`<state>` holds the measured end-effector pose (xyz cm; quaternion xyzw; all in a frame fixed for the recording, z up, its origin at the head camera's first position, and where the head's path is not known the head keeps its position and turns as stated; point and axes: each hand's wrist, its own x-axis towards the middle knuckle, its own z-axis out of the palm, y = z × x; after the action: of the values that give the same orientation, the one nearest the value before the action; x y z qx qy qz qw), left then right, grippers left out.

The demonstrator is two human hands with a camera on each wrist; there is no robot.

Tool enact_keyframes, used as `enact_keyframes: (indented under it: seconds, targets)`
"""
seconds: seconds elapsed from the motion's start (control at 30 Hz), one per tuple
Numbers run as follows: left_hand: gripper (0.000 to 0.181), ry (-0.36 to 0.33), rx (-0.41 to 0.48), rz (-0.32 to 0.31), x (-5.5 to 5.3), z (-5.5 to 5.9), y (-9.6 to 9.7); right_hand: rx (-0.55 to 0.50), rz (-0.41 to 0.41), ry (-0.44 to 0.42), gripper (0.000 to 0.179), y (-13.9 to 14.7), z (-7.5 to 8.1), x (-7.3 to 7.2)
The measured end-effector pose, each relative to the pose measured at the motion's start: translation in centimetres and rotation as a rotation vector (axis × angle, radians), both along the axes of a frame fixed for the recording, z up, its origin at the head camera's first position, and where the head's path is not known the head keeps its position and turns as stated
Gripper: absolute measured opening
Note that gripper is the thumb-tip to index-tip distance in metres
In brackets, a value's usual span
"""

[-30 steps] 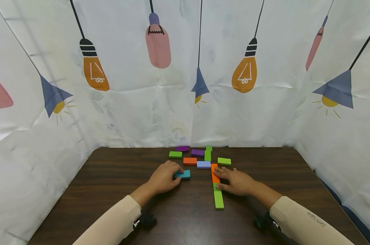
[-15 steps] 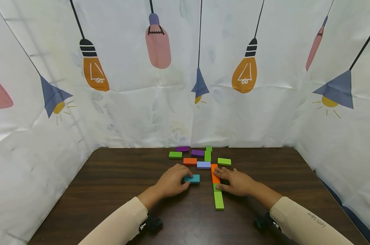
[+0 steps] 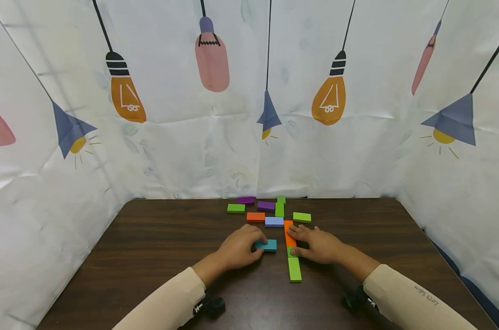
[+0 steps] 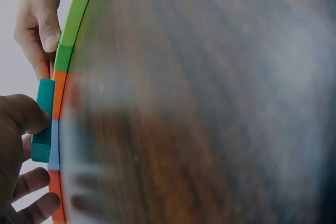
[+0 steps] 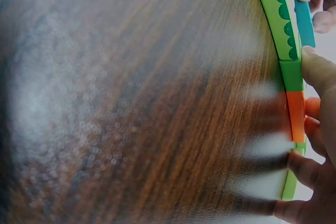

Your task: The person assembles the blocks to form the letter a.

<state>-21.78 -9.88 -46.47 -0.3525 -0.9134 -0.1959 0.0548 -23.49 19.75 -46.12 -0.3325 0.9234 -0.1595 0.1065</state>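
Note:
In the head view my left hand pinches a teal block between thumb and fingers, left of a column of blocks. The left wrist view shows the thumb on the teal block. My right hand rests on the column with fairly straight fingers: fingertips on an orange block, thumb at a small green block. A lime green block ends the column at the near side; its side carries a dark green scalloped pattern in the right wrist view. A gap separates the teal block from the column.
A light blue block meets the column's far end, with another orange block left of it. Behind lie purple blocks and several green blocks. A printed curtain hangs behind the dark wooden table.
My left hand has moved the teal block rightward and slightly nearer to me, closer to the column. The right hand has stayed on the column.

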Motion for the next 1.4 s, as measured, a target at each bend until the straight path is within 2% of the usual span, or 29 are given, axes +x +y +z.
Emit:
enact_keyframes:
  seconds: [0.5, 1.03, 1.4]
  targets:
    - [0.016, -0.016, -0.032, -0.021, 0.2, -0.4, 1.5, 0.011, -0.005, -0.002, 0.074, 0.0, 0.2, 0.1]
    - [0.017, -0.004, -0.079, -0.031, 0.3, -0.4, 2.3, 0.000, 0.008, 0.004, 0.073, 0.1, 0.2, 0.1]
    - [0.016, -0.016, -0.086, -0.039, 0.6, 0.0, 2.7, -0.010, 0.011, 0.010, 0.072, 0.0, 0.3, 0.2]
